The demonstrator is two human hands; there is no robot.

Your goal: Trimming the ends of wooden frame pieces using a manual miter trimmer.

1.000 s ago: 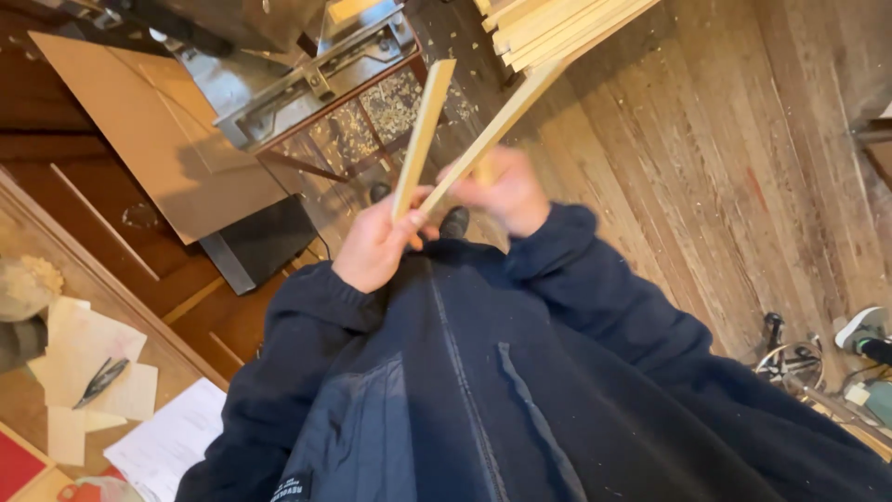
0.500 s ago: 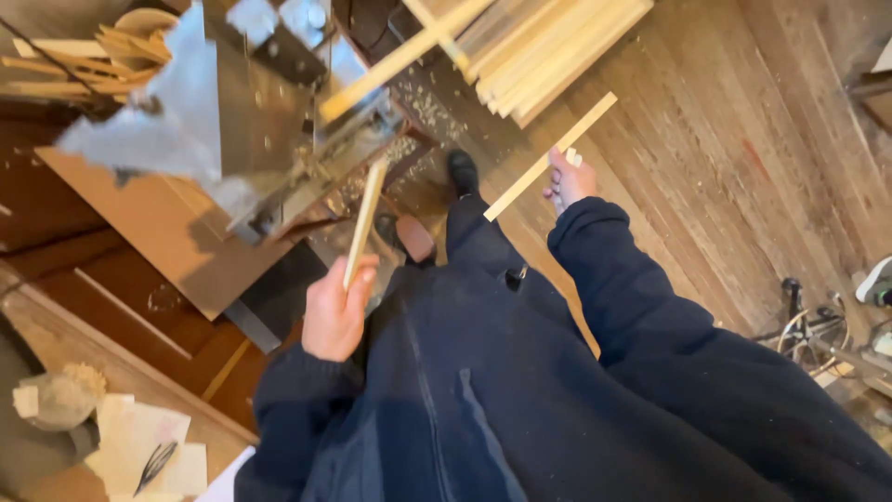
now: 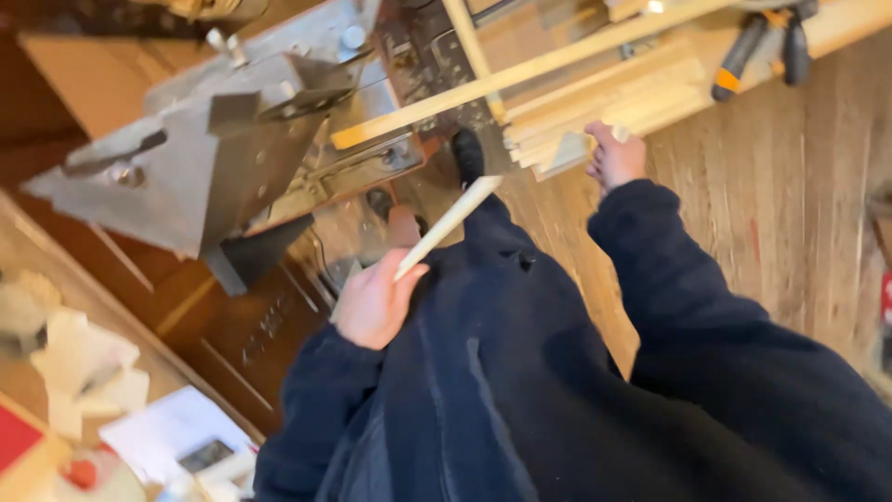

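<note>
Fingers of the left hand [image 3: 373,302], item one: curled closed around the lower end of a pale wooden strip [image 3: 448,226], which slants up toward one o'clock and ends free just below a dark shoe toe [image 3: 467,154]. Item two: right hand [image 3: 614,156], at one o'clock from the left, well apart from it, reaching to the near ends of a stack of wooden strips [image 3: 595,112]; its fingertips lie against the stack's end, but motion blur hides whether they grip a piece or only touch it, so their state cannot be told. Item three: grey metal machine [image 3: 223,158], at eleven o'clock from the left hand, with sharp angled plates and a dark wedge-shaped corner just beside the left wrist's approach. Item four: long wooden batten [image 3: 520,74], lying across the machine's top and running toward two o'clock over the stack. Item five: black-and-orange clamps [image 3: 767,42], at the upper right, resting past the stack's far end. Item six: plank floor [image 3: 771,204], open at three o'clock from the right hand, with bare boards running to the right edge of view. Item seven: dark blue sleeves and jacket [image 3: 520,390], filling the lower middle and covering the ground beneath. Item eight: white papers [image 3: 158,432] and crumpled sheets at eight o'clock on a brown surface, well apart from both hands.
</note>
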